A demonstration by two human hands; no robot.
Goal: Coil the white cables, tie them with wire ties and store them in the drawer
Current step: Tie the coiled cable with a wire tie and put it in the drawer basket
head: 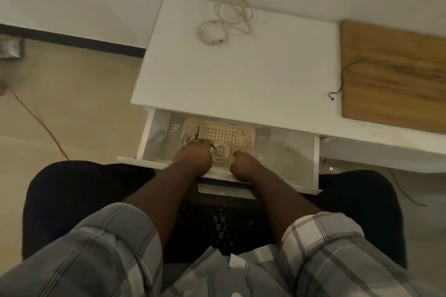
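Coiled cable inside open drawer

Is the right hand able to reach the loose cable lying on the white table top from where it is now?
Probably yes. The right hand is in the open drawer and seems to hold nothing. The loose cable lies uncovered at the far side of the table, with nothing between.

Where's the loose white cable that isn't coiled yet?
The loose white cable lies at the far edge of the white desk, left of the wooden board.
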